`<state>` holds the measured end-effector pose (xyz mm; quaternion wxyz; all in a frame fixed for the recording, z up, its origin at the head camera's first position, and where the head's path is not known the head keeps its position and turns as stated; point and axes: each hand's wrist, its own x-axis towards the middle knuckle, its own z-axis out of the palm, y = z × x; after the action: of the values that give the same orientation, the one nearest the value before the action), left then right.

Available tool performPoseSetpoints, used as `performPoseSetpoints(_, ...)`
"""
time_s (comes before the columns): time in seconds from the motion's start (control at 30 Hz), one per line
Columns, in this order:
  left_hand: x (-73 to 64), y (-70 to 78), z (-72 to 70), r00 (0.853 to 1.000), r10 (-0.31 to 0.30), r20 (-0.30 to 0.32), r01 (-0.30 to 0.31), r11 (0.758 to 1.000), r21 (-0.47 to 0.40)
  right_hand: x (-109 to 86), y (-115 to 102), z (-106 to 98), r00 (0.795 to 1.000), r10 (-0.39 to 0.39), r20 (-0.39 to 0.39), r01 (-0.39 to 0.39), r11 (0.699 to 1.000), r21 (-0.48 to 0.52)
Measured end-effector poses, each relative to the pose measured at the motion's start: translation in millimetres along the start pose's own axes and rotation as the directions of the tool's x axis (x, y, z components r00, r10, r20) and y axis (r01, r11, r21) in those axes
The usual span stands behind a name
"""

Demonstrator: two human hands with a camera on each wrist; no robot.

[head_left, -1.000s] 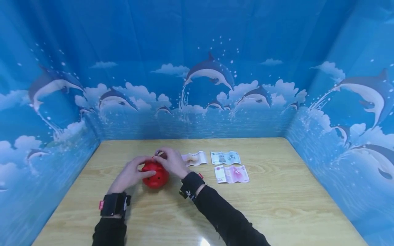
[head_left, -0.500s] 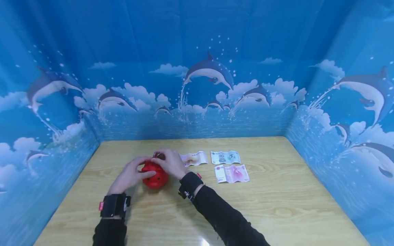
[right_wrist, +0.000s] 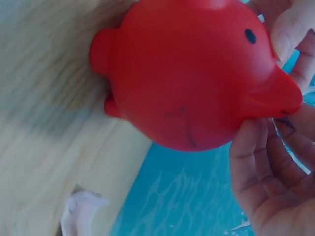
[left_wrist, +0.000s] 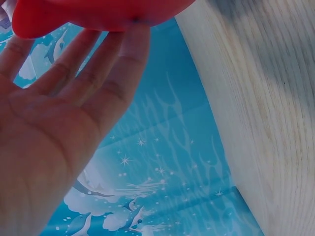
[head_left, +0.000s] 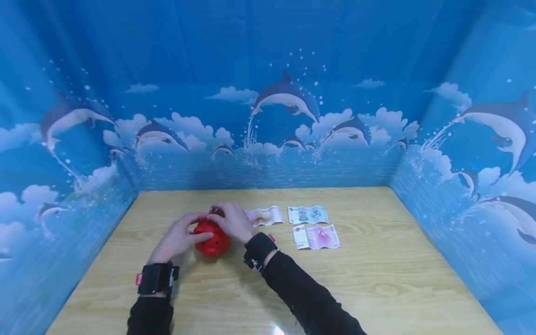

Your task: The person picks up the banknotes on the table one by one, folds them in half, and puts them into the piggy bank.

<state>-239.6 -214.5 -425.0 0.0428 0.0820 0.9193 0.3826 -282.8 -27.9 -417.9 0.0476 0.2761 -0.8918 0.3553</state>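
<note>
A round red piggy bank (head_left: 212, 241) with black eyes stands on the left half of the table. My left hand (head_left: 177, 237) grips it from the left, thumb across its front and fingers behind. In the left wrist view, those fingers (left_wrist: 110, 73) press against its red side. My right hand (head_left: 234, 219) is bent over its top from the right. The fingers (right_wrist: 248, 157) meet beside the ear (right_wrist: 278, 96) in the right wrist view. They pinch what looks like a folded banknote (left_wrist: 4, 19), mostly hidden by the hands.
Right of the piggy bank lie a brownish-pink banknote (head_left: 268, 216), a greenish one (head_left: 307, 214) and a red 100 note (head_left: 317, 237), all creased. The wooden table (head_left: 377, 270) is enclosed by a blue dolphin curtain (head_left: 268, 163).
My right hand has shifted slightly at the piggy bank's top, and the small bit showing above its fingers has become less visible. The left hand and the piggy bank have stayed in place.
</note>
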Motion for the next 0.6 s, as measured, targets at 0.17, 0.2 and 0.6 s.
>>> performPoseSetpoints(0.17, -0.5, -0.2, -0.3, 1.000, -0.001, 0.005, 0.001, 1.000, -0.007, 1.9, -2.2, -0.5, 0.998, -0.064, 0.020, 0.066, 0.989, -0.132)
performPoseSetpoints(0.2, -0.6, -0.5, -0.4, 1.000, 0.001, 0.007, -0.001, 1.000, -0.008, 2.4, -2.2, -0.3, 0.997, -0.072, 0.024, 0.074, 0.986, -0.147)
performPoseSetpoints(0.6, -1.3, 0.1, 0.5, 1.000, 0.011, 0.003, -0.011, 1.000, -0.023, 4.1, -1.3, 3.5, 0.997, -0.064, 0.041, 0.070, 0.983, -0.168)
